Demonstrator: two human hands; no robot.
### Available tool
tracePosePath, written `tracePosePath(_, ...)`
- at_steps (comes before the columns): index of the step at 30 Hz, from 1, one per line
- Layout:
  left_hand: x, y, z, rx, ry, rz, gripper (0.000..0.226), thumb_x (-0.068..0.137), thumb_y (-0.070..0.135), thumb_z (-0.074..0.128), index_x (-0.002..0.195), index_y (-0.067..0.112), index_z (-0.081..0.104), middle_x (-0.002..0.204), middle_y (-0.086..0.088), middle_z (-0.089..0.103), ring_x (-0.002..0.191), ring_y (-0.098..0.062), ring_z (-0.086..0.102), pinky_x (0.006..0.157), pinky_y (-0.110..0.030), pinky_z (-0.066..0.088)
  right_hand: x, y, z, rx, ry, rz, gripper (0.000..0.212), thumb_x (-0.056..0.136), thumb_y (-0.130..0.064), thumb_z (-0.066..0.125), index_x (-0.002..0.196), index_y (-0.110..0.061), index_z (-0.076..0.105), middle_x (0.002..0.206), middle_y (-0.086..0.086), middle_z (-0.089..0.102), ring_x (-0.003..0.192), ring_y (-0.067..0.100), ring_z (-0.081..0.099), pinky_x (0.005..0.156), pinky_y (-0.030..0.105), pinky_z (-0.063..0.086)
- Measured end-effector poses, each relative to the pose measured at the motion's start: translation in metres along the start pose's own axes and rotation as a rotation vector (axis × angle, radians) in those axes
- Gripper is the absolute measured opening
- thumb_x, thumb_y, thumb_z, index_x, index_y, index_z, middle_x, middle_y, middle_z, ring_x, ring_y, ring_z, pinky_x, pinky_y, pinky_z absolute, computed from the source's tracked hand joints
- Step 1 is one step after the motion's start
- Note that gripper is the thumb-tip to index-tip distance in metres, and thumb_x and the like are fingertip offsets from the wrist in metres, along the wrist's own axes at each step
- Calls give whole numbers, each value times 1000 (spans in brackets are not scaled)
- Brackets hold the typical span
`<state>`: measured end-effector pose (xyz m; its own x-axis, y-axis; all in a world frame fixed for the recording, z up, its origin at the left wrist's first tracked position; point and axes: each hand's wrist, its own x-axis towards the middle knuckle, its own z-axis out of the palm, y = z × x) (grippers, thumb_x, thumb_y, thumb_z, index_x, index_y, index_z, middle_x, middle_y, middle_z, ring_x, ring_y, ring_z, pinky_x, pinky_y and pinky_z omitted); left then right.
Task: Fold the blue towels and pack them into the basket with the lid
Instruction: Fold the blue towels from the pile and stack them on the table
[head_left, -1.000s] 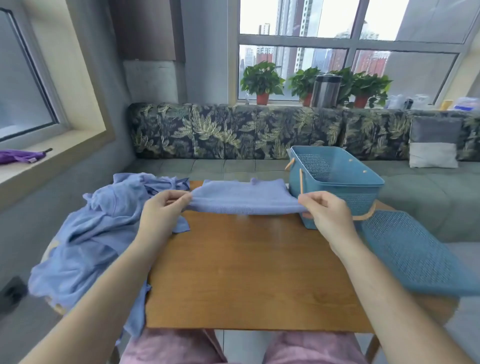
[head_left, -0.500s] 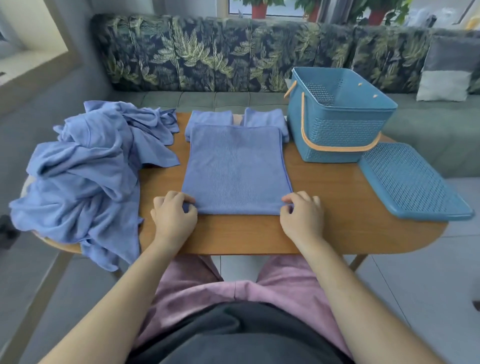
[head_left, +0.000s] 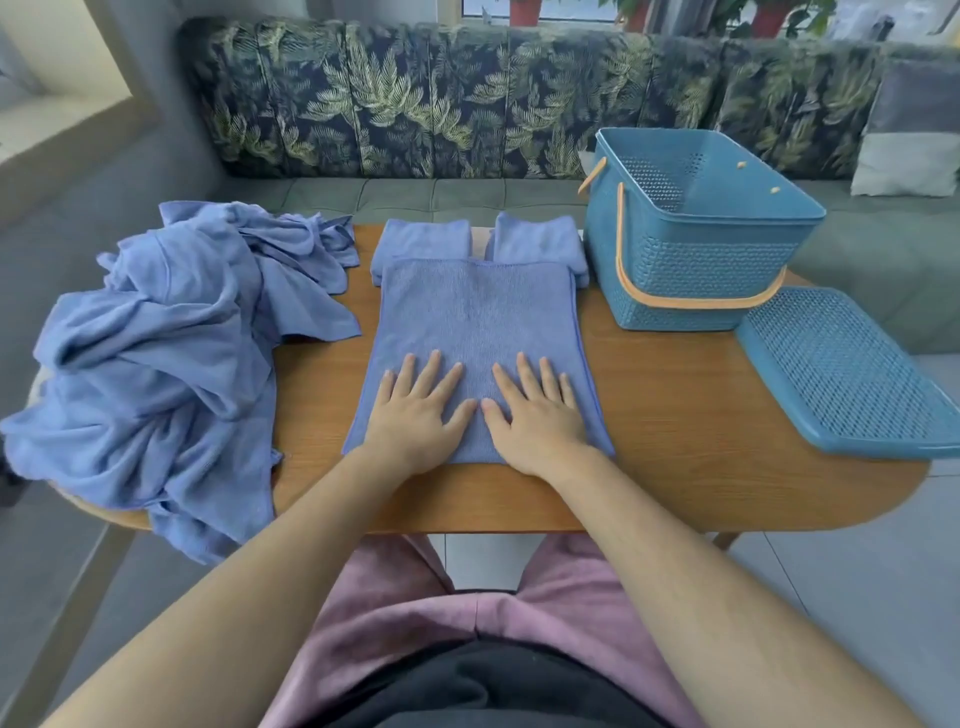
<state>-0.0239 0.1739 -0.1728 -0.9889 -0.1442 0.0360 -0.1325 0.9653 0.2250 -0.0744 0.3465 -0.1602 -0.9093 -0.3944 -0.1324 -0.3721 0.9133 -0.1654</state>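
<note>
A blue towel (head_left: 475, 312), folded once, lies flat in the middle of the wooden table (head_left: 675, 415). My left hand (head_left: 415, 410) and my right hand (head_left: 535, 415) press side by side on its near half, fingers straight and spread. Two smaller folded blue towels (head_left: 423, 240) (head_left: 537, 241) lie just behind it. A heap of unfolded blue towels (head_left: 166, 353) covers the table's left end and hangs over the edge. The teal basket (head_left: 691, 270) with an orange handle stands open at the back right. Its teal lid (head_left: 841, 374) lies flat beside it on the right.
A leaf-patterned sofa (head_left: 467, 104) runs behind the table, with a grey and white cushion (head_left: 909, 140) at its right end. My knees in pink trousers (head_left: 467, 623) are under the table's near edge. The lid juts over the table's right end.
The towel went from held up in the air to lying flat on the table. Both hands let go of its near corners and moved inward onto the cloth with flat fingers.
</note>
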Motion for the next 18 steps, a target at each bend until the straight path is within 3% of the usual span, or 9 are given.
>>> tracePosePath(5, -66, 13, 3, -18, 15, 3, 83, 84, 71, 8, 157, 35, 27, 167, 5, 15, 155, -26, 7, 124, -47, 2, -68, -7, 4, -27, -21, -12, 65, 104, -56, 21, 162, -31, 7, 170, 2, -6, 155, 28, -12, 125, 49, -6)
tracePosePath(8, -50, 13, -4, -73, 64, 15, 75, 89, 65, 19, 153, 30, 38, 164, 1, 25, 153, -28, 16, 123, -47, 11, -48, -7, -10, 34, 105, -34, 59, 105, -45, 31, 160, -25, 23, 169, 3, 11, 156, 25, 3, 125, 45, 6)
tracePosePath(10, -21, 11, -8, -88, 62, 38, 68, 94, 59, 27, 154, 30, 35, 165, -1, 22, 153, -28, 14, 123, -46, 11, -16, -7, -16, 33, 152, -57, 57, 106, -40, 29, 160, -24, 22, 169, 0, 10, 156, 22, 2, 125, 44, 5)
tracePosePath(15, 4, 9, -2, -21, -32, 28, 83, 85, 70, 2, 158, 36, 20, 168, 4, 9, 155, -26, 4, 124, -48, 4, 10, -7, 0, 18, 18, -35, 59, 107, -46, 16, 162, -28, 6, 170, -2, -7, 156, 21, -11, 125, 45, -8)
tracePosePath(18, -21, 12, 2, -31, 4, 27, 82, 85, 69, 4, 157, 37, 25, 167, 5, 13, 155, -25, 7, 124, -46, 6, -12, -6, 7, 25, 21, -58, 61, 106, -49, 16, 162, -30, 4, 169, -4, -9, 155, 20, -13, 125, 45, -8)
